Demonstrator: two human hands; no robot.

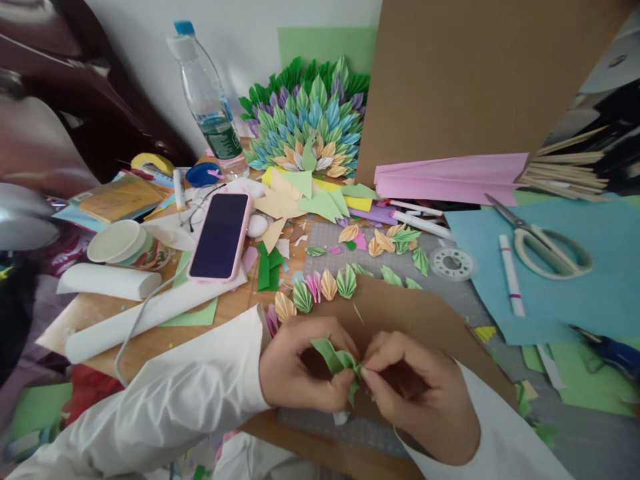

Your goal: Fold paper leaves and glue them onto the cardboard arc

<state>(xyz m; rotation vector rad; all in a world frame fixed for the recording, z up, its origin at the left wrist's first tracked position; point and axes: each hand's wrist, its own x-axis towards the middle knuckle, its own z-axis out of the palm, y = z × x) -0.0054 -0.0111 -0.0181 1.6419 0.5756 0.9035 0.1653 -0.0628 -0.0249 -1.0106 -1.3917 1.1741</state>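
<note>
My left hand (310,363) is closed around a folded strip of light green paper (330,357), its thumb and fingers curled towards the middle. Meeting it from the right, my right hand (425,393) pinches the near end of the same green paper between thumb and fingertips. Both hands are over a brown cardboard piece (425,320) with a rounded outline. Along its upper left edge sits a row of pleated paper leaves (329,285) in pink, orange and green. More loose leaves (393,240) are scattered just beyond the cardboard.
At the back stands a paper peacock (310,117) beside upright cardboard (465,87). A phone (220,237), a bottle (217,127) and a paper cup (117,243) occupy the left. Scissors (545,243), a marker (511,277) and a tape roll (451,264) lie on the right.
</note>
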